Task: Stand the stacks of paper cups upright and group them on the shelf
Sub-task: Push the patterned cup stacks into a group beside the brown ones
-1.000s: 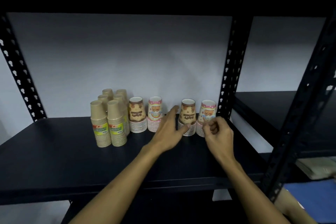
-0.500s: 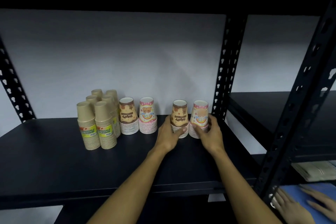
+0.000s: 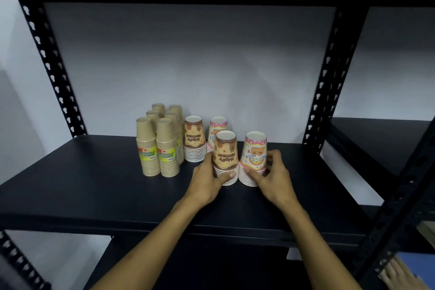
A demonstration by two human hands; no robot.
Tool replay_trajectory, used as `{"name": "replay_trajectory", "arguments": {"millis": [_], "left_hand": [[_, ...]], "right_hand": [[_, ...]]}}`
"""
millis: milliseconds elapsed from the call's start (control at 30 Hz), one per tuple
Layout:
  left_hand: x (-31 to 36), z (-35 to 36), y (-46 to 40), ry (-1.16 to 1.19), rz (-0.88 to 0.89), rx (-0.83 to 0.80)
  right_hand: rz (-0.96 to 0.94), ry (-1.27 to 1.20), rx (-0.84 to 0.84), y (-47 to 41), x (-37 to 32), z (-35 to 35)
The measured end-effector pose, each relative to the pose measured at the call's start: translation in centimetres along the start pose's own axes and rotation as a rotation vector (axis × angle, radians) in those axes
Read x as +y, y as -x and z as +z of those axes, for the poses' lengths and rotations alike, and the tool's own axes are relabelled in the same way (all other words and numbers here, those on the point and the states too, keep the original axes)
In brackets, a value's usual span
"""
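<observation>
Gripping two upright cup stacks: left hand (image 3: 207, 180) round brown stack (image 3: 224, 158), right hand (image 3: 274, 178) round pink stack (image 3: 254, 158), on black shelf (image 3: 94, 186) before grey wall (image 3: 188, 66).

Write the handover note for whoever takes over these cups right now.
Left hand grips the brown printed stack; right hand grips the pink printed stack. Both stand upright on the shelf, side by side, in front of a second brown stack and second pink stack. Plain kraft stacks stand grouped on the left. Done: everything upright. Left: probably push the held pair back against its matches, then let go.
</observation>
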State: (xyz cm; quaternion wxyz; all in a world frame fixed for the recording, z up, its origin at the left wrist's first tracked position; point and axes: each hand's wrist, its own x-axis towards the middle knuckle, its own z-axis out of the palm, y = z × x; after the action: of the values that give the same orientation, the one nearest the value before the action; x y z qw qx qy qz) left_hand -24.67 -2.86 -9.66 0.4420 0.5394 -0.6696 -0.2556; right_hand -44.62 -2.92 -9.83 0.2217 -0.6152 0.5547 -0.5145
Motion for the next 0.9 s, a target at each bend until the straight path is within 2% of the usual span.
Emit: {"name": "replay_trajectory", "arguments": {"millis": [200,400,533,733,900], "left_hand": [[-1.1,-3.2,1.1,-0.049,-0.026,0.053],[-1.3,-4.3,1.0,-0.071,-0.028,0.022],[-0.8,-4.7,1.3,-0.077,-0.015,0.006],[1.6,-7.5,1.2,-0.072,0.098,0.029],[4.6,-10.3,-1.3,-0.184,0.22,-0.013]], "right_hand": [[-0.014,0.005,-0.069,0.6,-2.0,2.9],[-0.001,-0.002,-0.066,1.2,-3.1,3.4],[0.029,0.011,-0.122,0.9,-3.8,2.7],[-0.003,0.057,-0.083,-0.5,-5.9,0.6],[-0.09,0.138,-0.108,-2.7,-8.7,-0.8]]}}
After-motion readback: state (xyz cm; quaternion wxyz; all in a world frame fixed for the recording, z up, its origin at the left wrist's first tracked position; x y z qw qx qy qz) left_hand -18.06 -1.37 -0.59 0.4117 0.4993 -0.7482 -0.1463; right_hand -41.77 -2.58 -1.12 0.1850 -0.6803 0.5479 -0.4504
